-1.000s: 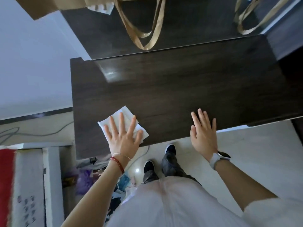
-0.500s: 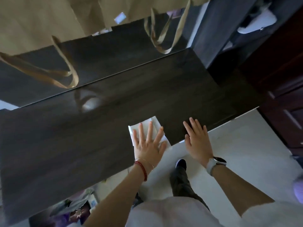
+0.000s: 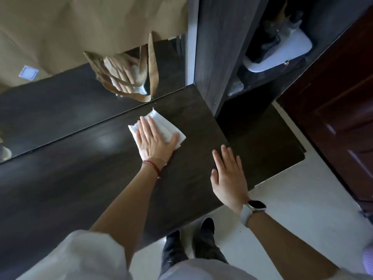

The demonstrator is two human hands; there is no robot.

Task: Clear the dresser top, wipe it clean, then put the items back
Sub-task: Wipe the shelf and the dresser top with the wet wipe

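Observation:
The dark wooden dresser top [image 3: 80,178] fills the left and middle of the view. A folded white wipe [image 3: 163,124] lies near its far right corner, close to the mirror. My left hand [image 3: 154,140] lies flat on the wipe with fingers together, pressing it onto the wood. My right hand [image 3: 229,176] rests flat and empty on the dresser near its right front edge, a white watch on the wrist.
A mirror [image 3: 60,102] stands along the back edge and reflects my hand. A tan bag strap [image 3: 151,63] hangs in front of it. A dark cabinet panel [image 3: 218,47] rises at the right, with a red-brown door [image 3: 343,118] beyond and pale floor [image 3: 292,209] below.
My left hand has slid the wipe from the front edge toward the back right corner by the mirror. My right hand has stayed flat on the front edge. The view has turned to the right.

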